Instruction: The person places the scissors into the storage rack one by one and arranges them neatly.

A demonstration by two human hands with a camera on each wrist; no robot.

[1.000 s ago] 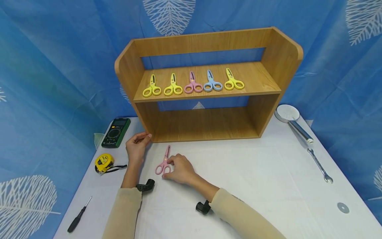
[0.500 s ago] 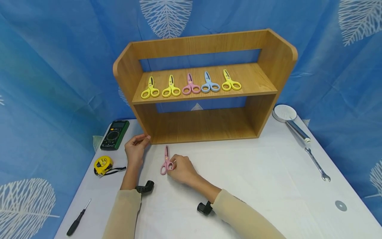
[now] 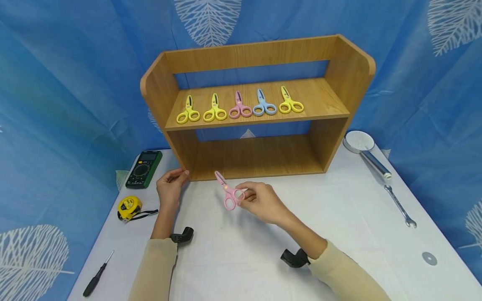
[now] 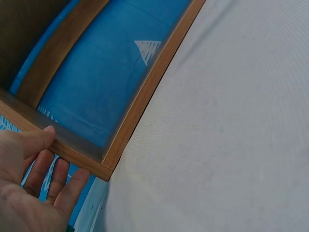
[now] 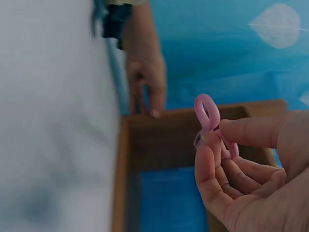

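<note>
My right hand (image 3: pixel 263 202) pinches one handle ring of the pink scissors (image 3: pixel 227 189), lifted over the white table in front of the shelf. Their blades point up and left. In the right wrist view, thumb and fingertips close on the scissors' ring (image 5: pixel 215 118), while the blades are mostly hidden. My left hand (image 3: pixel 170 190) grips the lower left side of the wooden shelf (image 3: pixel 320 94). The left wrist view has its thumb on the panel's front edge (image 4: pixel 72 153), with the other fingers along the outside.
On the upper board lie yellow scissors (image 3: pixel 188 110), other pink scissors (image 3: pixel 239 104) and blue scissors (image 3: pixel 262 103). A multimeter (image 3: pixel 142 170), tape measure (image 3: pixel 129 207) and screwdriver (image 3: pixel 96 279) lie left. Right are a round-headed tool with a handle (image 3: pixel 359 141), wrench (image 3: pixel 401 206) and washer (image 3: pixel 429 258).
My right hand has taken hold of the pink scissors and lifted them off the table, up and to the right, their blades turning leftward. My left hand stays at the shelf.
</note>
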